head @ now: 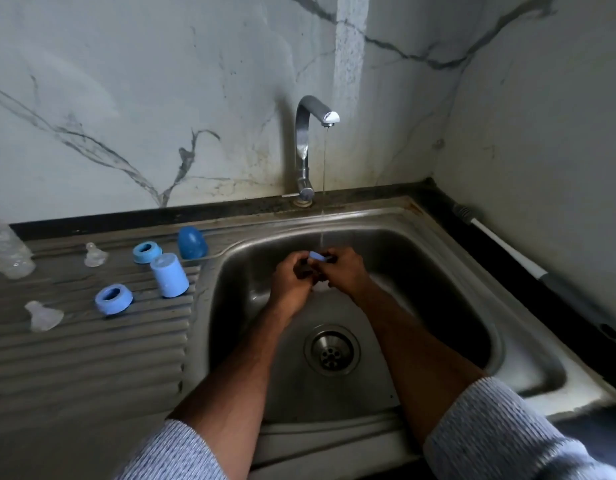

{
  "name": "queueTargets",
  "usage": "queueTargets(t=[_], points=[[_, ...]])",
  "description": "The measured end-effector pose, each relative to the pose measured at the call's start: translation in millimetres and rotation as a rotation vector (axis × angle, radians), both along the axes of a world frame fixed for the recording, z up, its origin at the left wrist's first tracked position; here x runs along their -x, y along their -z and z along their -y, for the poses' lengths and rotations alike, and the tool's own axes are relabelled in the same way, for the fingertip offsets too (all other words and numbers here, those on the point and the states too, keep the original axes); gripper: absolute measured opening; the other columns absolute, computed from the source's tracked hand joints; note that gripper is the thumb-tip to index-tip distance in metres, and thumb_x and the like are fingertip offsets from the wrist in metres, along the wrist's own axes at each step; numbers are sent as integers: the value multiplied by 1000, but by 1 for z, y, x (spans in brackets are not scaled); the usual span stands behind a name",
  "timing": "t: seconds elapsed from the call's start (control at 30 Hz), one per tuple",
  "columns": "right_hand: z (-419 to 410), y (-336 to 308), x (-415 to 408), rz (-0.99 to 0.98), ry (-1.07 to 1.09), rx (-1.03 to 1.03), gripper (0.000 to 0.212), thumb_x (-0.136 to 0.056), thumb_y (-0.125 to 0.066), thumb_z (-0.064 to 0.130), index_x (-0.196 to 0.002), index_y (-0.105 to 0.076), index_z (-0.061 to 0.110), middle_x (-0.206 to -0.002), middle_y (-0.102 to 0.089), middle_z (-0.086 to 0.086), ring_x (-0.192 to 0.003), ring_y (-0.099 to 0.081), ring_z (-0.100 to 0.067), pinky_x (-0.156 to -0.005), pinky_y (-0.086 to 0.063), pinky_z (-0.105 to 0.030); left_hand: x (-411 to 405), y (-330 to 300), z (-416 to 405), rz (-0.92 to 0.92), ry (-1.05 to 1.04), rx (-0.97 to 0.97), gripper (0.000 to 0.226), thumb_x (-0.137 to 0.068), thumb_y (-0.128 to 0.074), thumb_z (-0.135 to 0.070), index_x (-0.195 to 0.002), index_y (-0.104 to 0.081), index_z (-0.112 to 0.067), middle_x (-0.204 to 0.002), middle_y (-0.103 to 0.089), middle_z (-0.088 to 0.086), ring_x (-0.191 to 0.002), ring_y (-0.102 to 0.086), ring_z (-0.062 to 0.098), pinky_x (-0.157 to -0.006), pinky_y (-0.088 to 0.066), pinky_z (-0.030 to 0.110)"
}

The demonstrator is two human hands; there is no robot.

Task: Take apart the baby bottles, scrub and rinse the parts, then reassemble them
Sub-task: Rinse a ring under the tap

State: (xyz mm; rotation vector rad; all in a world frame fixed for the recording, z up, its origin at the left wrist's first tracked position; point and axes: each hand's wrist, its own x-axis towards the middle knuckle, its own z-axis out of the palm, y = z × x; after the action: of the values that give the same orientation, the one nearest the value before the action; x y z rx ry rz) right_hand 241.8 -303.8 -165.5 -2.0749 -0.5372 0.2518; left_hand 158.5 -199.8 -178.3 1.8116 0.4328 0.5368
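Over the sink basin (438, 271), my left hand (290, 275) and my right hand (346, 271) together hold a small blue bottle part (318, 256) under a thin stream of water from the tap (308, 140). Fingers of both hands curl round it and most of it is hidden. On the ribbed drainboard lie two blue screw rings (147, 252) (113, 298), a light blue cap (169, 275), a dark blue cap (192, 242), two clear teats (94, 254) (43, 315) and a clear bottle (7, 252) at the far left.
The drain (331, 349) sits in the middle of the basin floor, below my forearms. A long brush with a white and grey handle (528, 268) lies along the right counter edge by the wall. Marbled walls close in behind and on the right.
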Motion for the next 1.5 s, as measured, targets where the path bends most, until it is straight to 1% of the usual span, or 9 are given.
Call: queueTargets(t=[0.07, 0.27, 0.4, 0.6, 0.8, 0.93, 1.07, 1.27, 1.5], points=[[-2, -7, 5, -67, -26, -20, 25, -93, -70, 32, -114, -74, 18, -102, -75, -10, -92, -72, -21, -80, -60, -37, -1, -3, 0, 17, -23, 32, 32, -78, -78, 2, -96, -69, -22, -85, -69, -12, -71, -64, -8, -60, -48, 7], [-10, -18, 8, -272, -17, -131, 24, -95, -64, 31, -111, -75, 17, -104, -76, -13, -96, -73, -27, -74, -57, -38, -12, -6, -1, 30, -110, 139, 16, -87, -73, -12, -91, -65, -26, -90, -71, 6, -82, -71, 27, -62, -61, 46], [-8, -20, 10, -387, -40, -240, 24, -98, -61, 30, -113, -74, 17, -97, -73, -7, -89, -68, -20, -74, -47, -33, -14, -1, -2, 154, -152, 40, 20, -86, -75, -6, -87, -65, -24, -78, -70, -2, -69, -65, 11, -65, -59, 33], [-2, -23, 8, -556, -43, -345, 15, -92, -68, 22, -105, -76, 21, -93, -74, 4, -94, -68, -11, -81, -42, -36, -19, -1, -6, 204, -71, 54, 23, -88, -70, 0, -104, -67, -16, -97, -73, 8, -87, -68, 15, -82, -55, 31], [-3, -29, 12, -257, 85, -164, 43, -102, -51, 48, -117, -71, 13, -111, -73, -12, -97, -72, -25, -67, -52, -29, -22, -5, -1, 217, -39, 11, 20, -89, -69, -3, -107, -69, -12, -99, -73, 4, -84, -67, 3, -80, -52, 17], [-5, -37, 16, -151, 118, -162, 50, -106, -37, 49, -124, -65, 12, -118, -68, -13, -110, -65, -29, -97, -53, -45, -26, -3, 0, 176, -33, 104, 26, -93, -63, 1, -119, -65, -2, -109, -70, 9, -91, -66, 10, -76, -55, 17], [5, -48, 19, -256, 2, -316, 41, -108, -40, 38, -121, -66, 8, -110, -66, -8, -95, -63, -16, -77, -50, -30, -27, -2, 1, 221, -56, 436, 20, -99, -53, -1, -116, -63, -6, -102, -69, 11, -87, -68, 20, -69, -57, 19], [2, -43, 13, -282, 124, -179, 53, -106, -32, 52, -137, -57, 16, -139, -57, -13, -126, -55, -31, -107, -46, -50, -26, -2, 3, 206, 57, 424, 27, -98, -54, 1, -123, -60, -1, -115, -67, 17, -97, -68, 25, -77, -60, 27], [6, -44, 16, -373, 13, -400, 37, -106, -41, 46, -112, -66, 20, -119, -64, -7, -97, -59, -13, -82, -50, -36, -25, -2, -3, 228, 57, 542, 22, -98, -54, -1, -112, -66, -12, -117, -69, 16, -102, -69, 28, -77, -57, 28]])
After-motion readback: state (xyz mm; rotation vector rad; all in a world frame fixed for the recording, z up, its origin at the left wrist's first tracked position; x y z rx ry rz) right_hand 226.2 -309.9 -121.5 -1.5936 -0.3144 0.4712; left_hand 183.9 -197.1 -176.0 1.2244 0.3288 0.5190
